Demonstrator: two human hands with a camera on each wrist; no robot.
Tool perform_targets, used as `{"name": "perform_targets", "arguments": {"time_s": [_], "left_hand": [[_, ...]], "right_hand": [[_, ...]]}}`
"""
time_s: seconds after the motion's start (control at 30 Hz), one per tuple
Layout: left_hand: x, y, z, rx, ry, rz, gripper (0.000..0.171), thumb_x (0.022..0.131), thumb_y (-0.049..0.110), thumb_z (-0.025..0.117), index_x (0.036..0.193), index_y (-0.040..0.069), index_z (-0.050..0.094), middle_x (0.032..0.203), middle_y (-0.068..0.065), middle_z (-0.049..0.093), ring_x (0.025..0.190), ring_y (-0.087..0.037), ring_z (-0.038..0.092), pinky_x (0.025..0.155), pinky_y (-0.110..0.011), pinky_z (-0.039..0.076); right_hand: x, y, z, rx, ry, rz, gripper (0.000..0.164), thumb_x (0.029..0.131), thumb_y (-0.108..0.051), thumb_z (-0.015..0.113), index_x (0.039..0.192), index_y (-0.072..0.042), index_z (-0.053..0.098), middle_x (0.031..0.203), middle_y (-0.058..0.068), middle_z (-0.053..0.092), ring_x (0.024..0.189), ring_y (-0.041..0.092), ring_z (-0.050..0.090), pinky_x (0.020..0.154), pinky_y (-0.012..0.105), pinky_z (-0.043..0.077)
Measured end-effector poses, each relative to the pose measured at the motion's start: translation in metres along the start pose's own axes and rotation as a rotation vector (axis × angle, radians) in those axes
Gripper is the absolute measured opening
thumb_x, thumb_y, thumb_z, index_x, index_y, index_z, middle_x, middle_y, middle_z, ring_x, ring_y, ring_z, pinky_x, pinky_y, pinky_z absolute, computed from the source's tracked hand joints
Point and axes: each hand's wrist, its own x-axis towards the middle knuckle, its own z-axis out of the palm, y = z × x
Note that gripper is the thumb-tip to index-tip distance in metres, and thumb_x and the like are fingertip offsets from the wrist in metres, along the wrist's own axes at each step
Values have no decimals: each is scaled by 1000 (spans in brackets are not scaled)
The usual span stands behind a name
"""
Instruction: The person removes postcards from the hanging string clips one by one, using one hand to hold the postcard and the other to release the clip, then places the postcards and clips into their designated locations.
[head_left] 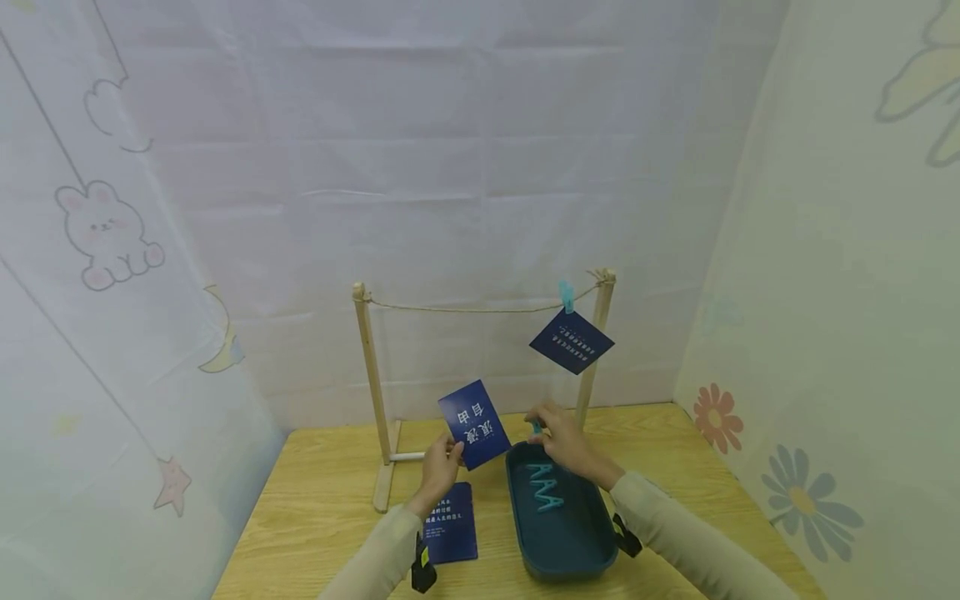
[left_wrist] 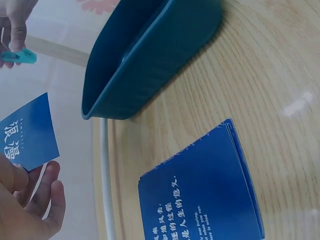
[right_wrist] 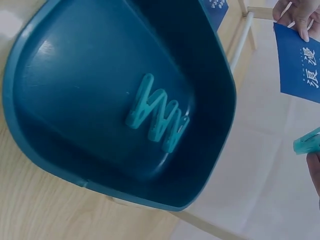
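My left hand (head_left: 440, 472) pinches a dark blue card (head_left: 475, 425) with white characters by its lower edge, holding it tilted in front of the wooden rack. In my right hand (head_left: 564, 442) a small turquoise clothespin (right_wrist: 307, 142) is pinched between thumb and fingers, above the far end of a dark teal basin (head_left: 564, 542). Three more turquoise clothespins (right_wrist: 159, 114) lie on the basin's floor. Under my left wrist, a stack of blue cards (left_wrist: 200, 185) rests on the table. Another blue card (head_left: 572, 342) hangs by a corner from the string, gripped by a turquoise clothespin (head_left: 566, 297).
A twine string (head_left: 465, 311) runs between two wooden posts, the left post (head_left: 369, 367) and the right post (head_left: 602, 308). A white bar (left_wrist: 105, 175) joins the rack low down. Fabric with printed drawings surrounds the wooden table (head_left: 300, 500) at the back and sides.
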Motion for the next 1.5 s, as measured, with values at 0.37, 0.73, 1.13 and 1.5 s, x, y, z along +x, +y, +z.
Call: {"name": "perform_targets", "arguments": {"time_s": [0.37,0.73,1.13,1.5], "left_hand": [[-9,-12,-6,44,-21,-35,7,97,-4,57,91,-9,58,81,-19,65,64,-28,66,55,-29,54],[-27,-26,-17,74,-76,-46,16,97,-3,57,82,-5,53,73,-20,65,58,-29,64,50,-28,48],[-45,-34,-25,129,-190,-75,13,94,-3,59,82,-8,56,60,-8,59,50,-22,59,44,-25,45],[-57,-46,-39,149,-288,-95,15,94,-3,59,80,-7,54,61,-6,58,50,-21,61,46,-25,44]], "right_hand": [[-14,8,4,-25,-64,-17,34,78,-1,81,108,-2,66,102,9,64,86,26,58,72,38,53],[-33,14,9,-77,-231,2,33,80,-3,80,110,0,68,105,9,64,94,25,61,78,41,54],[-46,12,15,-98,-372,8,33,83,2,76,115,0,67,104,11,63,90,26,64,74,33,55],[-61,9,16,-133,-505,-7,43,75,19,63,113,0,69,103,8,61,96,26,63,80,35,55]]}}
